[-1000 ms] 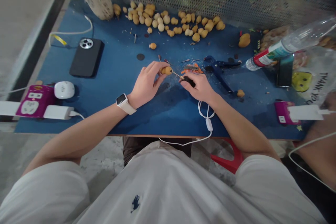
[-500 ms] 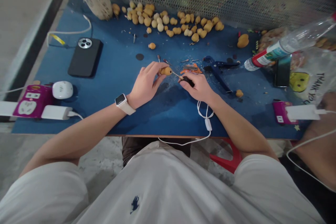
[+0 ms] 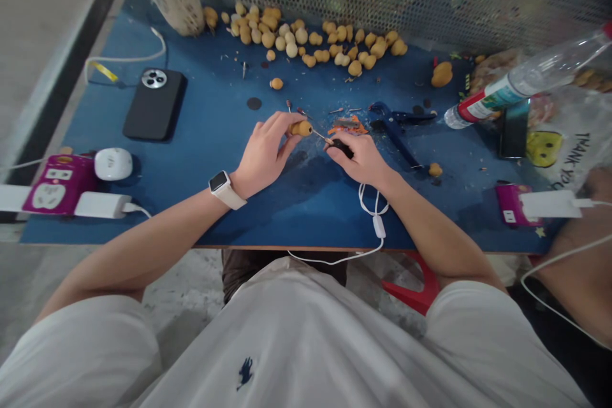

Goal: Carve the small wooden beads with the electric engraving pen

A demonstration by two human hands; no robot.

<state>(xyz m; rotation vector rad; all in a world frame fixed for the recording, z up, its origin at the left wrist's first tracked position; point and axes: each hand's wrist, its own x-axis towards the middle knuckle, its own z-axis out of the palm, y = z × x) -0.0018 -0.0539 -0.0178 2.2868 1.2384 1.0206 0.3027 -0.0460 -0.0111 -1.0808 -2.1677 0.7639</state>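
Between thumb and fingers of the left hand (image 3: 262,154), there's the small gourd (image 3: 302,128), pinched, long axis crosswise, dark opening (image 3: 310,130) facing the right hand (image 3: 364,157), which grasps a black-handled tool (image 3: 343,148), its tip right by that opening

My left hand (image 3: 262,153) pinches a small gourd (image 3: 300,129), dark hole toward my right hand (image 3: 362,158), which grips a black-handled tool (image 3: 341,150), tip at the hole. Loose gourds (image 3: 291,50) along tabletop (image 3: 191,172) far edge; phone (image 3: 153,108) toward left edge, bottle (image 3: 492,101) toward right.
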